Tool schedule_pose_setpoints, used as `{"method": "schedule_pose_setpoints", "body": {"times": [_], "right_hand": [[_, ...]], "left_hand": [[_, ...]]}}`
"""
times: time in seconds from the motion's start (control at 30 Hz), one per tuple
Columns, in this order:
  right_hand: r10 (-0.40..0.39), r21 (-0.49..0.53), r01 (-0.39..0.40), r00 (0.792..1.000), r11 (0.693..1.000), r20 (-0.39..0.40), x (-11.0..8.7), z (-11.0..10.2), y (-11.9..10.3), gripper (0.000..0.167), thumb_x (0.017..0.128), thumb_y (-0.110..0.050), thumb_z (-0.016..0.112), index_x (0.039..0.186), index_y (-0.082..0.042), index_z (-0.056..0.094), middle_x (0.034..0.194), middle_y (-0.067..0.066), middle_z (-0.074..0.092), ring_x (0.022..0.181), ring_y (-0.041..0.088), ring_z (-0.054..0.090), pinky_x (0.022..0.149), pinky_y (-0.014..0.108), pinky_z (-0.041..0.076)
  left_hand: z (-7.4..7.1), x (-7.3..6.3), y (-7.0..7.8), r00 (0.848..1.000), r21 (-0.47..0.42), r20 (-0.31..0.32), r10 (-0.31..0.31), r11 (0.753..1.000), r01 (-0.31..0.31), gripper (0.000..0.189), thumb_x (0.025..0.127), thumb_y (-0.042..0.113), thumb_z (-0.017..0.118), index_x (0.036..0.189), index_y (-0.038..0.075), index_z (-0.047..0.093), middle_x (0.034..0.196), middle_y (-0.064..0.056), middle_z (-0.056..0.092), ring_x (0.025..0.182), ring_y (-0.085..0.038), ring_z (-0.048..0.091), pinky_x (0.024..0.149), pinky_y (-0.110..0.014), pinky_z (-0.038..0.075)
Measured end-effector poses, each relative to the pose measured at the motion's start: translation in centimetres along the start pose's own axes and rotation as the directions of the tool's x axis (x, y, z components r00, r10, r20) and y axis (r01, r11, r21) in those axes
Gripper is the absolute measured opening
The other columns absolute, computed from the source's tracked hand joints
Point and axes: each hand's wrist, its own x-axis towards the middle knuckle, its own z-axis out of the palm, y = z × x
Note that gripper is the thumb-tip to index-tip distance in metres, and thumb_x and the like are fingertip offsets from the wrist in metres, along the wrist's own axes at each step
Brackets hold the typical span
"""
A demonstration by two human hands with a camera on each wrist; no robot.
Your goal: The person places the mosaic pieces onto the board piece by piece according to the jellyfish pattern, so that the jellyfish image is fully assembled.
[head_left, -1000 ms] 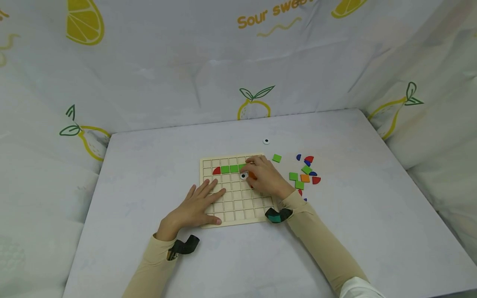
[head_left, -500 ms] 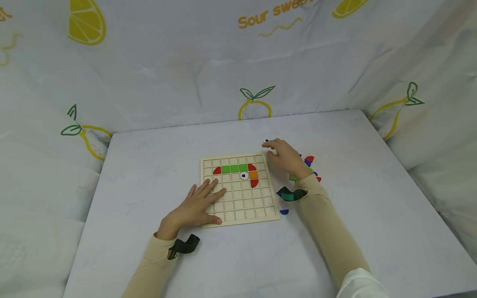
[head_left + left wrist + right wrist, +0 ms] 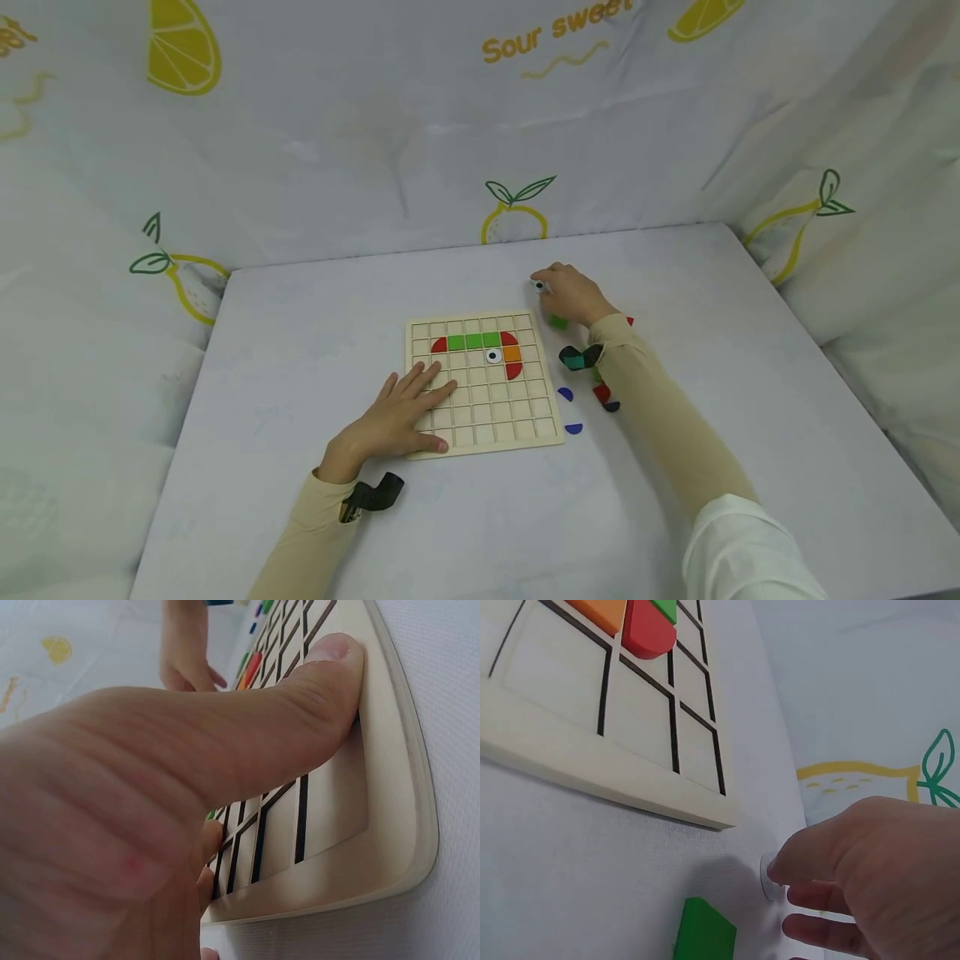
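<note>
A pale wooden grid board (image 3: 480, 414) lies on the table. My left hand (image 3: 390, 423) rests flat on its lower left part, fingers spread, thumb (image 3: 330, 682) on the front border. On the board sit a row of green squares (image 3: 474, 341), red quarter-round pieces (image 3: 440, 345), an orange square (image 3: 512, 354) and a white eye disc (image 3: 492, 356). Beyond the board's far right corner, my right hand (image 3: 576, 297) pinches a second eye disc (image 3: 539, 286) at the table surface. In the right wrist view, the thumb lies against this disc (image 3: 768, 879) and the other fingers are curled.
A loose green square (image 3: 557, 322) lies under the right hand. Blue half-rounds (image 3: 573, 428) lie beside the board's right edge. Red pieces (image 3: 602, 392) and other loose pieces are partly hidden by the right forearm. A lemon-print cloth (image 3: 337, 167) hangs behind the table.
My right hand has left the orange and red pieces on the board and moved to the far right, onto the second eye disc. My left hand has stayed in place.
</note>
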Motion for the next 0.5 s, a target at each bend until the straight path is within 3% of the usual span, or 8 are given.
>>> {"method": "schedule_pose_setpoints", "body": {"times": [0.2,0.33,0.5], "right_hand": [[0.007,-0.048,-0.006,1.000,0.999,0.010,1.04,0.32,-0.09,0.041,0.097,-0.008,0.052,0.136,-0.010,0.064,0.135,0.018,0.059,0.125,0.034,0.054,0.106,0.053,0.048],[0.038,-0.060,-0.038,0.999,0.998,0.009,1.03,0.29,-0.02,0.039,0.097,-0.019,0.060,0.134,-0.009,0.064,0.127,0.016,0.062,0.120,0.033,0.055,0.102,0.052,0.050],[0.045,-0.011,-0.045,0.997,0.999,0.055,0.77,0.12,0.10,0.045,0.098,-0.020,0.062,0.142,-0.011,0.058,0.138,0.017,0.056,0.130,0.033,0.048,0.109,0.054,0.046]], "left_hand": [[-0.10,0.01,-0.07,1.000,0.000,0.007,-0.002,1.000,0.002,0.090,0.084,0.040,0.080,0.159,0.021,0.034,0.173,-0.010,0.008,0.160,-0.036,-0.001,0.126,-0.064,-0.002],[-0.21,0.03,0.01,1.000,0.002,0.010,-0.001,1.000,0.001,0.090,0.084,0.041,0.080,0.159,0.021,0.034,0.172,-0.010,0.008,0.160,-0.036,-0.001,0.126,-0.064,-0.002],[-0.36,0.00,0.18,1.000,0.004,0.014,-0.002,1.000,0.002,0.090,0.085,0.040,0.080,0.159,0.020,0.034,0.172,-0.011,0.008,0.160,-0.036,-0.001,0.126,-0.064,-0.002]]}}
